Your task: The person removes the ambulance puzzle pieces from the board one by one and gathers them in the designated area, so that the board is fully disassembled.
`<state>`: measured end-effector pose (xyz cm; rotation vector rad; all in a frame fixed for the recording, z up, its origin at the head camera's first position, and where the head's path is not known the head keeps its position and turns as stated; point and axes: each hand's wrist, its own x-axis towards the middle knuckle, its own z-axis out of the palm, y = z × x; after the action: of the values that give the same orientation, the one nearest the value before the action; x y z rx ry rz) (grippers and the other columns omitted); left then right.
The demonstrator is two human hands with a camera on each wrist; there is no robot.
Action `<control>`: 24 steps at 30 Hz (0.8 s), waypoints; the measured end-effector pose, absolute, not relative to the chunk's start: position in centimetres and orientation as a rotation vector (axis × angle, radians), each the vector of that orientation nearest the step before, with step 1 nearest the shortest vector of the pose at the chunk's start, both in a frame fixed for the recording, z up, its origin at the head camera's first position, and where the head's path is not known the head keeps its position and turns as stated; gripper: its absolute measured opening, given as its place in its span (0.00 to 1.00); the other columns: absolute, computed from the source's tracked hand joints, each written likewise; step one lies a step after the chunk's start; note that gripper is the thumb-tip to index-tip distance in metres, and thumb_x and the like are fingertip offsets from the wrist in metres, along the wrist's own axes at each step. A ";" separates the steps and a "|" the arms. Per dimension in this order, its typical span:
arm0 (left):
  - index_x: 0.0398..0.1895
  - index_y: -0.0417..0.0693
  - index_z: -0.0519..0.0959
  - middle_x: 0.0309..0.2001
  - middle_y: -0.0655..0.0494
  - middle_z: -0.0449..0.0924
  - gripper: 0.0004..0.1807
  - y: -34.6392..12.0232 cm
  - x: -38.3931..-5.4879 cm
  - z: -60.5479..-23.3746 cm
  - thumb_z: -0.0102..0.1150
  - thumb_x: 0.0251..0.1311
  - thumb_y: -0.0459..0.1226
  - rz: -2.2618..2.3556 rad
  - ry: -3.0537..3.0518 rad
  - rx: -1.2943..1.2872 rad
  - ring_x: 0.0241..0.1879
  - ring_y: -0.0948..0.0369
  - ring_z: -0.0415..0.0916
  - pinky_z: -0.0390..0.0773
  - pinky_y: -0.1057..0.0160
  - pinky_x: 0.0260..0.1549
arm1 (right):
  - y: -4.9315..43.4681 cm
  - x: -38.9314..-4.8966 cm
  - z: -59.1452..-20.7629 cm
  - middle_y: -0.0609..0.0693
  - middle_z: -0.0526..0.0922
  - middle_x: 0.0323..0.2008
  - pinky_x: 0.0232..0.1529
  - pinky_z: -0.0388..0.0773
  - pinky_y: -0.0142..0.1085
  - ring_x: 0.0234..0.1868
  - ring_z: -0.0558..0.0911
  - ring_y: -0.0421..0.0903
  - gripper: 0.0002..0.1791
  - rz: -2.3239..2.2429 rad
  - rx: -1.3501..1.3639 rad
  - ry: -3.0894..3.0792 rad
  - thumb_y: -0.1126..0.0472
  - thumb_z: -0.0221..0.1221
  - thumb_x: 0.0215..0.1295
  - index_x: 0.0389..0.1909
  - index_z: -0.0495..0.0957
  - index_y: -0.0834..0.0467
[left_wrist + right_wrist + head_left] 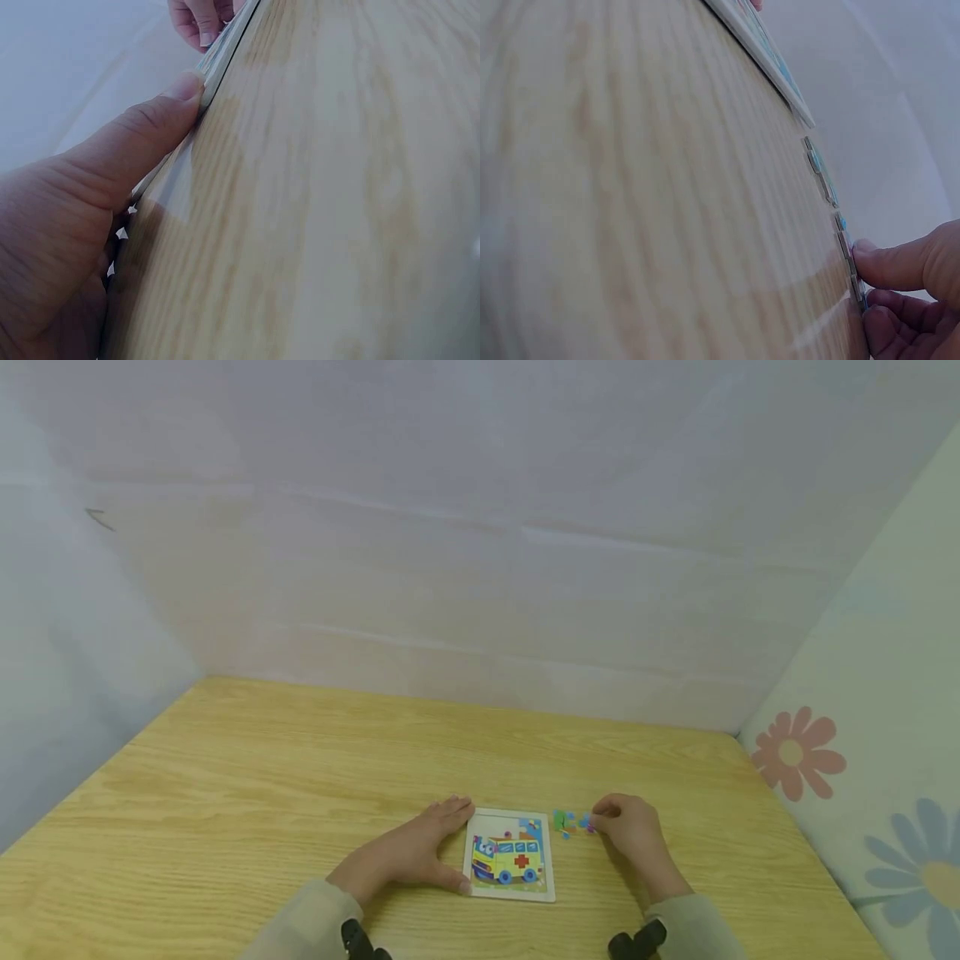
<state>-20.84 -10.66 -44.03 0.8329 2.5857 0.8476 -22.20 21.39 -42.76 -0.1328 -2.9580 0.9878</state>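
Note:
A jigsaw puzzle board (517,896) with a pale frame lies flat on the table. Its picture of a yellow ambulance has a bare white area at the upper left. My left hand (423,852) spreads along the board's left side, its thumb (176,97) on the frame near the lower corner and its fingers at the upper corner. Just right of the board, several loose puzzle pieces (562,821) lie close together. With thumb and fingertips my right hand (633,832) pinches a blue and purple puzzle piece (587,822) at the right of this group, low at the tabletop.
The wood-grain table (300,760) extends behind and to both sides of the board. A pale cloth wall (450,610) stands at its back edge, and a flower-printed wall (862,735) rises along the right edge.

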 end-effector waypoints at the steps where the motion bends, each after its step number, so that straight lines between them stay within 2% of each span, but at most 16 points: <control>1: 0.71 0.46 0.53 0.73 0.53 0.46 0.59 -10.7 -20.9 -44.1 0.66 0.37 0.63 0.849 2.586 0.832 0.72 0.53 0.39 0.43 0.48 0.69 | 21.4 -22.2 -42.8 0.50 0.83 0.33 0.41 0.77 0.48 0.39 0.79 0.51 0.05 0.990 -0.121 -2.957 0.63 0.64 0.54 0.31 0.82 0.59; 8: 0.71 0.45 0.53 0.73 0.53 0.46 0.60 -10.7 -20.9 -44.3 0.66 0.36 0.64 0.855 2.587 0.838 0.72 0.52 0.40 0.43 0.48 0.69 | 21.6 -22.5 -43.3 0.48 0.82 0.32 0.38 0.77 0.45 0.38 0.79 0.48 0.04 1.014 -0.058 -2.961 0.61 0.64 0.56 0.31 0.81 0.58; 15: 0.71 0.46 0.53 0.73 0.52 0.46 0.60 -10.7 -20.9 -44.2 0.65 0.37 0.64 0.852 2.588 0.843 0.72 0.52 0.40 0.44 0.47 0.69 | 21.8 -22.4 -43.3 0.51 0.84 0.36 0.46 0.77 0.49 0.43 0.79 0.52 0.06 1.058 -0.108 -2.931 0.61 0.60 0.60 0.35 0.82 0.59; 24: 0.71 0.46 0.53 0.73 0.53 0.46 0.60 -10.7 -20.7 -43.9 0.65 0.37 0.64 0.846 2.590 0.829 0.72 0.52 0.40 0.45 0.47 0.69 | 21.6 -21.9 -42.1 0.52 0.82 0.35 0.34 0.77 0.37 0.37 0.77 0.47 0.16 1.152 -0.153 -2.855 0.54 0.53 0.67 0.41 0.80 0.64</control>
<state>-20.75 -10.75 -43.94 0.8286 2.5904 0.8465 -21.87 21.57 -42.05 -0.1533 -2.8545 1.1515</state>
